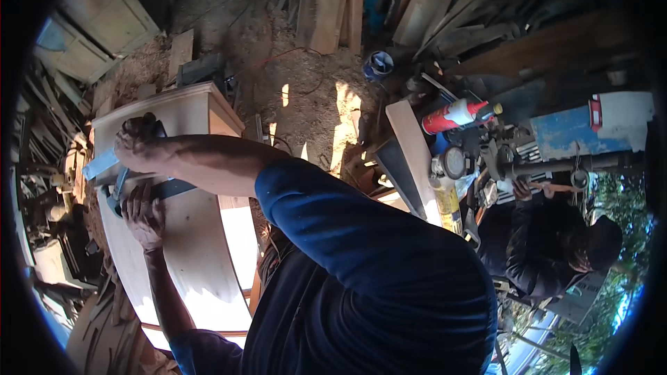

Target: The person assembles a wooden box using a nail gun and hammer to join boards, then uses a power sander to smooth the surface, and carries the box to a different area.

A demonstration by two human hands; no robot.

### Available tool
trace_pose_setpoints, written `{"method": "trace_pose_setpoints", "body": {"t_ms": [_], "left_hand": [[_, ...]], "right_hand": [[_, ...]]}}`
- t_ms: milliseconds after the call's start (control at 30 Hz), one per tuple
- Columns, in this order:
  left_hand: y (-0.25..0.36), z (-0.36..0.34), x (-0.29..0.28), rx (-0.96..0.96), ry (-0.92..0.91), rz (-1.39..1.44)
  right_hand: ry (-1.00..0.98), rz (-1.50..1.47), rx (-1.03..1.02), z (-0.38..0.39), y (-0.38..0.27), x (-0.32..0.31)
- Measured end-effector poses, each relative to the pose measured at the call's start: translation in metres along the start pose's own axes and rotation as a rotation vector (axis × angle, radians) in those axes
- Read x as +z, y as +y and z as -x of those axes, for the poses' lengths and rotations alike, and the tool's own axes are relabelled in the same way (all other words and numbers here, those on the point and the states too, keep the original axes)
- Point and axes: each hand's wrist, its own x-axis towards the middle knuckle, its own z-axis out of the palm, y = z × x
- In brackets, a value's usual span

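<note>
Person in dark blue leans over cabinet [198, 257], pale wood with moulded edge, at left of view. Both hands are at its upper part, close together. Right hand [137, 144] is curled, closed on tool [119, 182], blue-grey, shape partly hidden by the hands. Right arm crosses over the cabinet from the right, sleeve pushed up near the elbow. Left hand [144, 217] is just below the right, fingers partly spread, against the cabinet face near the tool; cannot tell if it grips anything. Pale blue strip [101, 164] is left of right hand, at cabinet edge; cannot tell if it is part of the tool. Sunlight hits the lower part of the cabinet.

Floor [299, 114] beyond has shavings, sun patches and a cable. Tin [379, 65], blue, stands on it. Boards [330, 10] lean at the top. Right of person: clutter with bottle [446, 119], red and white with red nozzle, pale plank [415, 149] slanting beside it, yellow can [449, 210] lower down. Blue panel [566, 132] is further right. Co-worker [531, 243] in dark clothes and cap is at far right, one hand near the metal clutter, foliage [618, 198] just beyond
</note>
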Motion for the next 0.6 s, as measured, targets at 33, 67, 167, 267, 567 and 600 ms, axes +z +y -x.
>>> {"method": "trace_pose_setpoints", "body": {"t_ms": [33,67,167,267,567,600], "left_hand": [[0.004,-0.006,0.002,0.046,-0.017,0.006],[0.001,-0.002,0.001,0.093,-0.023,-0.016],[0.002,-0.006,0.001,0.23,-0.018,-0.01],[0.017,-0.019,0.001,0.193,-0.065,0.124],[-0.025,0.006,0.041,0.351,0.104,0.226],[-0.028,0.007,0.037,0.251,-0.022,0.283]], "right_hand": [[0.003,0.0,0.031,0.005,0.007,-0.002],[0.009,-0.009,0.042,0.008,0.006,-0.01],[0.017,-0.038,0.103,0.031,0.015,-0.03],[0.01,-0.024,0.192,0.069,0.049,-0.046],[0.297,-0.321,0.598,0.384,0.126,-0.08],[0.273,-0.333,0.628,0.416,0.125,-0.083]]}}
